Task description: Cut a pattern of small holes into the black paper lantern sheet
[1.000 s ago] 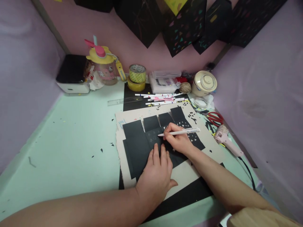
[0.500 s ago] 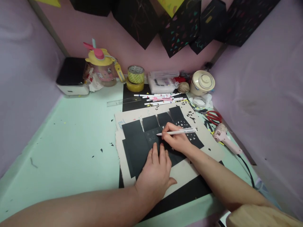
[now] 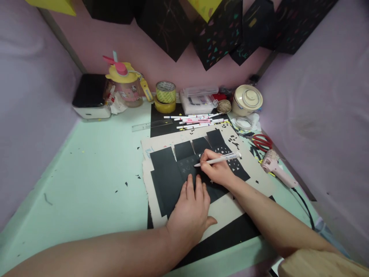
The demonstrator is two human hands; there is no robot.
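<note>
A black paper cutout (image 3: pixel 167 177) with flaps along its top lies on a beige cardboard sheet (image 3: pixel 248 184) on the pale green table. My left hand (image 3: pixel 191 213) rests flat on the black paper, fingers stretched out, holding it down. My right hand (image 3: pixel 217 171) pinches a white pen (image 3: pixel 219 159), whose tip touches the black paper among small light star marks. Small triangular holes show in the paper's right part, beside my right hand.
Several white markers (image 3: pixel 196 120), a clear ruler (image 3: pixel 150 124), tape rolls (image 3: pixel 165 96), a plastic box (image 3: pixel 198 100), a lidded cream pot (image 3: pixel 248 100), red scissors (image 3: pixel 261 141) and a pink glue gun (image 3: pixel 273 167) lie around. A yellow-lidded bottle (image 3: pixel 125 84) and a black-topped box (image 3: pixel 90 96) stand back left.
The pen tip has shifted slightly over the black paper as my right hand draws. My left hand stays flat in place. The view has shifted a little.
</note>
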